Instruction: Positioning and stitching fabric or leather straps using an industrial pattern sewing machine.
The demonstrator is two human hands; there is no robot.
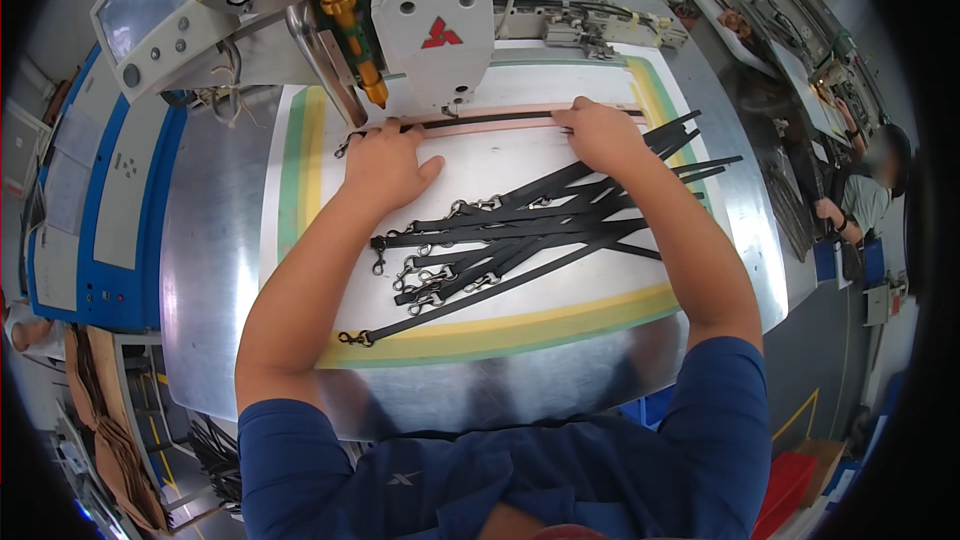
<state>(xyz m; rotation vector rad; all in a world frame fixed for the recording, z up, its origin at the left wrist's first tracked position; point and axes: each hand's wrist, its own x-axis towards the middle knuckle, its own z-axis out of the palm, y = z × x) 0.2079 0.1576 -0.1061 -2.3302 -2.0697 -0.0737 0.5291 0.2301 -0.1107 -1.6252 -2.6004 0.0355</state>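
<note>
A long black strap (490,122) lies in a pink channel on the white work plate (300,270), with a metal snap hook (342,148) at its left end. My left hand (387,162) rests on the strap close to that hook, fingers forward and thumb spread away. Farther right, my right hand (598,135) is closed on the strap with bent fingers; its fingertips are partly hidden. Between my forearms lies a crossed pile of similar black straps (530,235), their snap hooks mostly toward the left.
A white sewing machine head (435,25) hangs just beyond the strap. Beside it a gold-coloured pointed cylinder (370,80) points down. A blue cabinet (100,200) stands left. On the right, another person (870,190) sits by a bench. The metal table (210,270) surrounds the plate.
</note>
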